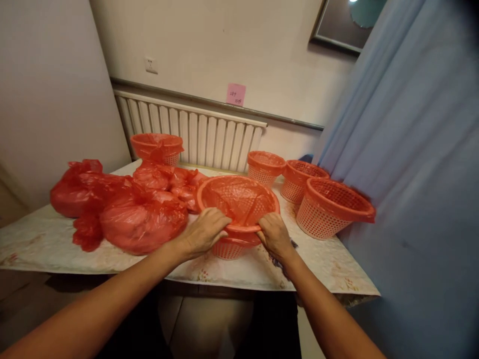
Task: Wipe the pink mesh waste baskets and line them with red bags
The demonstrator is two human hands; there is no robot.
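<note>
A pink perforated plastic basket (229,249) stands at the middle of the table's front part, lined with a red plastic bag (239,197) folded out over its rim. My left hand (207,232) grips the near rim and bag edge on the left, thumb over the top. On the right of the same near rim, my right hand (275,234) is closed round the edge. Fingers under the rim are partly hidden. Some dark crumpled thing (279,264) lies below my right wrist, too covered to name.
Several tied, filled red bags (144,224) lie to the left. Another lined basket (157,144) stands behind them. Three more, a small basket (265,167), a middle basket (303,179) and a large basket (325,214), line the right side by a blue curtain (411,174). A radiator (194,132) runs behind the table.
</note>
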